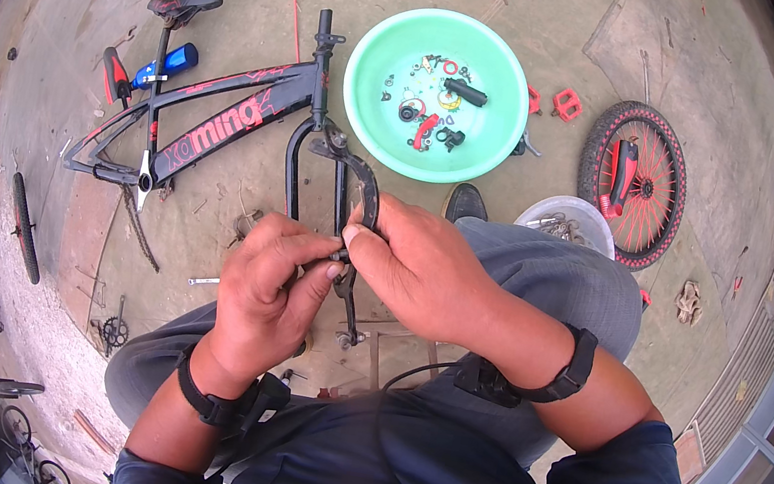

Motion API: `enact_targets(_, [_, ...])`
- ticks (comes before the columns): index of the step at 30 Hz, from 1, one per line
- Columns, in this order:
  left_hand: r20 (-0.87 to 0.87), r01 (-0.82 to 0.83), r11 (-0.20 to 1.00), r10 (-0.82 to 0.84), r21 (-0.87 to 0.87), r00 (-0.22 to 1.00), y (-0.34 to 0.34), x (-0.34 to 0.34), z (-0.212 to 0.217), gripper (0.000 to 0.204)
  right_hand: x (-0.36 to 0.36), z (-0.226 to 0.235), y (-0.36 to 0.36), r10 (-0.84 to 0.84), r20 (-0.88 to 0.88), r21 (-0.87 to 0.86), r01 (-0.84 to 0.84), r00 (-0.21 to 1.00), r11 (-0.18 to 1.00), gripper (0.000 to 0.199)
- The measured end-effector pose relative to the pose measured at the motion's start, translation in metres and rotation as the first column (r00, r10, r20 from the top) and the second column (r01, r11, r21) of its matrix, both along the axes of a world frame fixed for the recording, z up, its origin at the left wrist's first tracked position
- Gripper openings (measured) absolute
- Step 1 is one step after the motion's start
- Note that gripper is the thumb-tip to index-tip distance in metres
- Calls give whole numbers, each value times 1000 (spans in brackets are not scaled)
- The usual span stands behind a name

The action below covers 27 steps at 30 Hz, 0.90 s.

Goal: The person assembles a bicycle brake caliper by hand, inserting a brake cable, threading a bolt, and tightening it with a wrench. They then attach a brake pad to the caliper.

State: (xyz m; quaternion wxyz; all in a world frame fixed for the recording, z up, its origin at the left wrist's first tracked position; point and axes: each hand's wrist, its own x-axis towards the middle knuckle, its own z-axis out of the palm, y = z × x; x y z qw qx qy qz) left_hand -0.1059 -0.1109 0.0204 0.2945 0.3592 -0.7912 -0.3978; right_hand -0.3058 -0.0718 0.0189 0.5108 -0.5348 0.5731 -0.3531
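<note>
Between my hands, above my lap, is a black curved bicycle caliper brake (370,189). My right hand (428,269) is closed around its curved arm, thumb pressed near the middle. With thumb and forefinger, my left hand (262,293) pinches a small dark part at the brake's lower portion; the fingertips partly hide it. The brake's lower arm (350,322) hangs down below the fingers. Just beyond, a black and red bicycle frame (279,95) with its fork (293,171) lies on the ground, and the brake overlaps the fork in the view.
A green basin (357,96) holds small bike parts. Right of it are red pedals (567,104), a white bucket (602,224) and a wheel (590,163). A wrench (204,281), chain (140,233) and crankset (116,331) lie left. My shoe (466,203) is near the basin.
</note>
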Motion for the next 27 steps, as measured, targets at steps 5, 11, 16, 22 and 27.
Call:
enact_targets(5, [-11,-17,993,18,114,1000,1,1,0,20,0,-2,0,5,-10,-2,-5,1000,1000,23])
enact_targets(11, [-115,-115,936,161,331,980,-5,3,-6,15,-7,3,-1,-57,-85,-75,50,995,996,25])
enact_targets(16, [-205,-128,650,412,749,888,-41,4,-33,17,-65,37,5,-238,-37,23,239,971,971,20])
enact_targets(22, [-117,-95,466,406,880,906,-90,-31,-98,19,-130,63,22,-604,-25,10,604,797,797,21])
enact_targets(27, [118,-185,584,151,791,981,-133,-84,-161,18,-156,58,32,-699,-60,98,701,713,707,25])
